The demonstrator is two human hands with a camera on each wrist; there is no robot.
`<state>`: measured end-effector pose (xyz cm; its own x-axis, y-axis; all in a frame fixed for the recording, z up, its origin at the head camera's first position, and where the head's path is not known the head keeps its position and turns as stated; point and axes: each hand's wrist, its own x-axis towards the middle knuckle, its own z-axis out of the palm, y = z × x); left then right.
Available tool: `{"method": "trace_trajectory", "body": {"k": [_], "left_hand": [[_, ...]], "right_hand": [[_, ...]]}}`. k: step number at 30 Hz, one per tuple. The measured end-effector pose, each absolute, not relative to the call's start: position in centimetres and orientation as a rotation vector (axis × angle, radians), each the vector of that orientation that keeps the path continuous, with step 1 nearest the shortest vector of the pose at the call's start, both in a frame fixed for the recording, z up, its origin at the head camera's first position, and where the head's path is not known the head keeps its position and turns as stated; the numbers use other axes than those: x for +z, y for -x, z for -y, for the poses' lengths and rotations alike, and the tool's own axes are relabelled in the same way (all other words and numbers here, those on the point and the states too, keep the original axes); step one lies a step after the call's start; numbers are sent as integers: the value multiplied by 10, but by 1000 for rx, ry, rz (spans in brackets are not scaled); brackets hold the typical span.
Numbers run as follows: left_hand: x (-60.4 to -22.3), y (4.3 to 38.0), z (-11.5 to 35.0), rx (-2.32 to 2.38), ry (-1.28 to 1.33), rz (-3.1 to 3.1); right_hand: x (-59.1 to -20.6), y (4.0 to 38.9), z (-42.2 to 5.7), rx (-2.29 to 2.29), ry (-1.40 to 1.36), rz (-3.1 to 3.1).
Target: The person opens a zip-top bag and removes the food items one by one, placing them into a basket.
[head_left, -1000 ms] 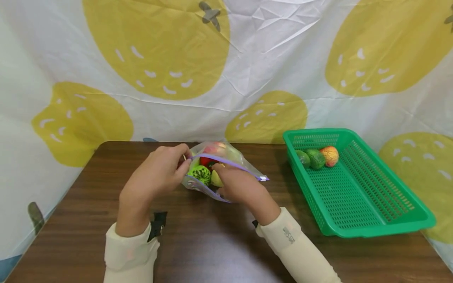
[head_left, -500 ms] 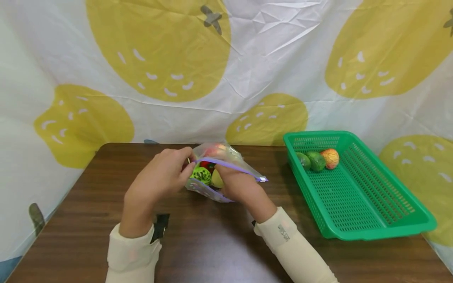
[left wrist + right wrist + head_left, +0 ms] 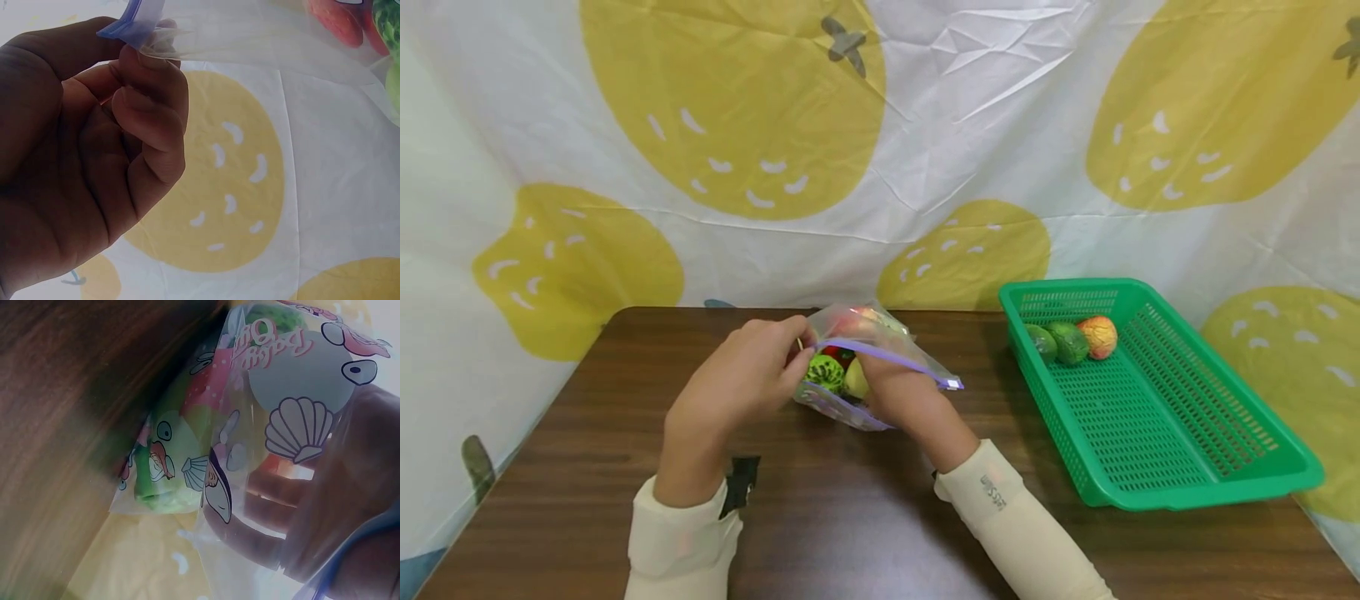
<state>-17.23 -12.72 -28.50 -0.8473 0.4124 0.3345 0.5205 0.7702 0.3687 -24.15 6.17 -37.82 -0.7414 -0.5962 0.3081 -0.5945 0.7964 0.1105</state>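
A clear zip bag (image 3: 842, 411) with purple edging stands on the table, its mouth apart. My left hand (image 3: 737, 375) pinches the bag's left corner; in the left wrist view, thumb and forefinger hold the purple strip (image 3: 134, 22). My right hand (image 3: 904, 396) is inside the bag up to the wrist, under the upper strip. Beside it lie a pale yellow fruit (image 3: 856, 379), a green mottled fruit (image 3: 825, 372) and something red. Through printed plastic, the right wrist view shows bent fingers (image 3: 269, 509); whether they grip a fruit is unclear.
To the right, a green perforated basket (image 3: 1157, 492) holds two green fruits (image 3: 1067, 342) and a red-yellow fruit (image 3: 1097, 337) in its far left corner. Behind the dark wooden table (image 3: 850, 533) hangs a white cloth (image 3: 970, 167) with yellow fruit prints.
My right hand has gone a little deeper into the bag, and the upper strip has sunk over it. My left hand has shifted slightly right, still pinching the corner.
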Motion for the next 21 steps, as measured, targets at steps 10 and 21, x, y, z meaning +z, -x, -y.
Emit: {"method": "trace_trajectory", "body": {"k": [10,21], "left_hand": [[-285,172,127,-667,729,2707],[-285,172,128,-679,725,2719]], "right_hand": [[-378,240,-64,143,-958,2627],[-374,234,-63,25,-927,2755]]}}
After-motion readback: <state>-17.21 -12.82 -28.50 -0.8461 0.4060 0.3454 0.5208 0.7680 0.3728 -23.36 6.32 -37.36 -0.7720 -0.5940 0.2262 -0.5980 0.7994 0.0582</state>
